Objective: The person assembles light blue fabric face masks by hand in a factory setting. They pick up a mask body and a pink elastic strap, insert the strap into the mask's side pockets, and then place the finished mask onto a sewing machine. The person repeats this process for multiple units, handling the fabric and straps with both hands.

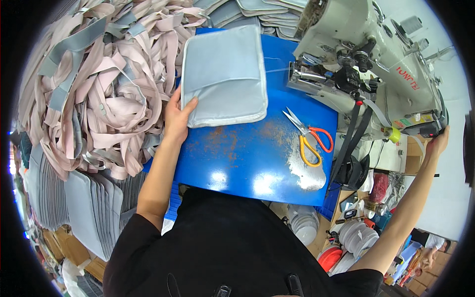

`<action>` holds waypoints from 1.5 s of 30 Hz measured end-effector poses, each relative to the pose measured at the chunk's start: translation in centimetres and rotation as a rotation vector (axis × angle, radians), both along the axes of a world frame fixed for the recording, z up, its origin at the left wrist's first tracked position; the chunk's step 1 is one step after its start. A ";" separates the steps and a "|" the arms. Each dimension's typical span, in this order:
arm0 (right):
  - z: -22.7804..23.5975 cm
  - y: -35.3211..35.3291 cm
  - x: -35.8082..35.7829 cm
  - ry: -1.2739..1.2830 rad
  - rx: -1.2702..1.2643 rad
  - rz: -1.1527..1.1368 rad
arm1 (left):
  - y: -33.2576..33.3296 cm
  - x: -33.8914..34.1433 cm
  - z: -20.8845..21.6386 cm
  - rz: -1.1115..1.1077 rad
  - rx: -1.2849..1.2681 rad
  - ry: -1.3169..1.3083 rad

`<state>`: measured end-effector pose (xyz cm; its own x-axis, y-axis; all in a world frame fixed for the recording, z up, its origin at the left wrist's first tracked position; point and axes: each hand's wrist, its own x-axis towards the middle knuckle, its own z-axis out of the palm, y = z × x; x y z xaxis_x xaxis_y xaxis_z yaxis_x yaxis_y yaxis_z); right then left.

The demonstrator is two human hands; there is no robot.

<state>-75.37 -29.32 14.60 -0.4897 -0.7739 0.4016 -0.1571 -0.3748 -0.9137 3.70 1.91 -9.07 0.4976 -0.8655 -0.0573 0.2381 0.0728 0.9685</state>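
My left hand (178, 116) grips the lower left edge of a flat grey-blue fabric pouch (222, 74) with pale piped edges. The thumb lies on its face, and the other fingers are mostly hidden beneath. A slanted pocket seam crosses the pouch, and a thin thread runs from its right side toward the sewing machine (386, 54). Out at the machine's right end, my right hand (437, 142) reaches up against a dark part. Its fingers are largely hidden there. Scissors (308, 136) with one red and one yellow handle lie with blades parted, right of the pouch.
The blue table (222, 168) has worn patches. A big heap of pink and grey zipper strips (109, 94) rises at left, above stacked grey panels (89, 208). More panels (257, 12) lie at the back. Black straps (352, 133) hang beside the machine; white spools (356, 237) stand below right.
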 end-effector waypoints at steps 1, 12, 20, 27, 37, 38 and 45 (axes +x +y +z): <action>-0.1 1.1 0.4 -0.003 0.003 -0.050 | 0.2 0.2 -0.5 0.006 -0.016 0.012; -16.4 25.2 37.3 1.384 0.340 0.533 | 1.4 0.9 -1.5 0.009 -0.041 0.066; -17.5 23.3 37.2 0.659 0.766 0.964 | 1.5 0.6 -1.4 0.012 -0.040 0.092; -17.2 22.2 46.8 0.898 0.434 0.763 | 1.3 0.7 -1.3 0.014 -0.030 0.050; -20.6 21.2 45.2 0.658 0.478 0.641 | -8.8 -0.5 1.2 0.103 -0.167 -0.060; -20.3 21.8 44.6 0.692 0.469 0.635 | -11.9 -0.5 1.7 0.124 -0.216 -0.096; -19.6 24.4 42.1 0.804 0.380 0.539 | -36.1 3.2 8.9 0.207 -0.398 -0.183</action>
<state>-33.23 -4.91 -5.01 0.2628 -0.9546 0.1401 -0.6696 -0.2850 -0.6858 6.94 -34.20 -0.14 0.6330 -0.6838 0.3630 0.0077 0.4744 0.8803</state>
